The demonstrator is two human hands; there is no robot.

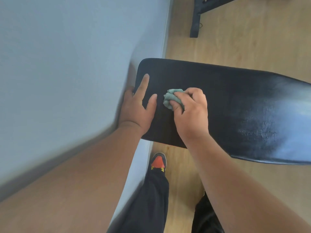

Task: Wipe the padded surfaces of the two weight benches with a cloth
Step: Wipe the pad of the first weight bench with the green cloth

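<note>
A black padded bench pad (227, 105) runs from the centre of the view to the right edge, glossy towards the right. My right hand (190, 113) grips a bunched green cloth (171, 98) and presses it onto the pad near its left end. My left hand (139, 106) lies at that left end, index finger and thumb flat on top and the other fingers wrapped over the edge beside the wall.
A pale blue wall (67, 64) stands right against the pad's left end. The black metal frame of another bench (196, 17) stands on the wooden floor (244, 47) at the top. My dark trousers and a red-toed shoe (158, 162) are below the pad.
</note>
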